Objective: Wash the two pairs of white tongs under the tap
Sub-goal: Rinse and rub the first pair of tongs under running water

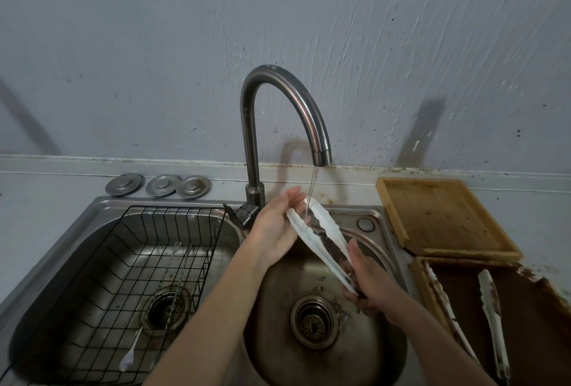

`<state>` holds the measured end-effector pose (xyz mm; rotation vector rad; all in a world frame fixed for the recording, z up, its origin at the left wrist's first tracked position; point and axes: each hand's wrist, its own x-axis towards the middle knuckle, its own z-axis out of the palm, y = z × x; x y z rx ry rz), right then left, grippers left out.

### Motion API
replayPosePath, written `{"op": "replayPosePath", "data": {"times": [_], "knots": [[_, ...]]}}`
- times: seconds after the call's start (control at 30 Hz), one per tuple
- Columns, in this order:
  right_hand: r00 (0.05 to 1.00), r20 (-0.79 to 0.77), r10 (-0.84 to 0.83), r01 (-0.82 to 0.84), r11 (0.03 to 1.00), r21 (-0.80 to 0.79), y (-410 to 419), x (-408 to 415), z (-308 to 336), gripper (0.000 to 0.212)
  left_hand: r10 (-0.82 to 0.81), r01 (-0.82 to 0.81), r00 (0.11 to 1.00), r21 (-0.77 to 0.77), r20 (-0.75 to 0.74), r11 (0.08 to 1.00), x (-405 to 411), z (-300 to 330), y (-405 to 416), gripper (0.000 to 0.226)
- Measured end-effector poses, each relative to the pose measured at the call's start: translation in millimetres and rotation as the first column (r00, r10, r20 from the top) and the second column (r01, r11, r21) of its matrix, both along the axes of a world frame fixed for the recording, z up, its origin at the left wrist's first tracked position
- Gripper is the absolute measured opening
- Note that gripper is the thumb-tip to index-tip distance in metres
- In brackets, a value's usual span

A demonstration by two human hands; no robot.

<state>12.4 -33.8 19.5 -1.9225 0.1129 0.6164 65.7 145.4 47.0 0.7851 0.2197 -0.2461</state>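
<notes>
Water runs from the curved steel tap (278, 107) onto a pair of white tongs (321, 234) held over the right sink bowl (278, 333). My right hand (374, 286) grips the hinge end of these tongs, low and to the right. My left hand (275, 228) cups the tips under the stream, fingers partly curled against them. A second pair of white tongs (491, 317), smeared brown, lies spread on a dirty brown tray (531, 320) at the right.
The left sink bowl holds a black wire basket (129, 286) with a thin utensil (136, 345) in it. Three metal drain covers (159, 185) sit behind it. A wooden tray (445, 215) rests on the counter at the right.
</notes>
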Motion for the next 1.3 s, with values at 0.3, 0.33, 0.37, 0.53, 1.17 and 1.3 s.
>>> {"op": "replayPosePath", "data": {"times": [0.3,0.33,0.37,0.53,1.17,1.3], "knots": [[0.987,-0.16,0.03,-0.032,0.999,-0.011,-4,4,6,0.061,-0.205,0.194,0.974,0.111,0.097,0.975,-26,-33,-15,0.021],[0.983,-0.181,0.035,-0.038,0.999,-0.014,-8,3,5,0.061,-0.263,0.242,0.961,0.206,0.084,0.948,-25,-32,-9,0.023],[0.979,-0.2,0.037,-0.041,0.999,-0.013,-11,3,4,0.06,-0.294,0.267,0.954,0.279,0.062,0.923,-23,-30,-3,0.024],[0.976,-0.218,0.018,-0.005,0.998,0.061,2,8,13,0.057,0.025,-0.02,0.998,0.092,-0.052,0.996,-10,-21,-13,0.015],[0.968,-0.238,0.083,-0.109,0.989,-0.099,-5,15,29,0.055,0.264,-0.241,0.949,0.142,-0.175,0.96,-20,-46,-31,0.022],[0.994,-0.014,0.106,-0.107,0.992,-0.066,-10,15,48,0.022,0.284,-0.301,0.871,0.022,-0.401,0.953,-19,-62,-23,0.039]]}}
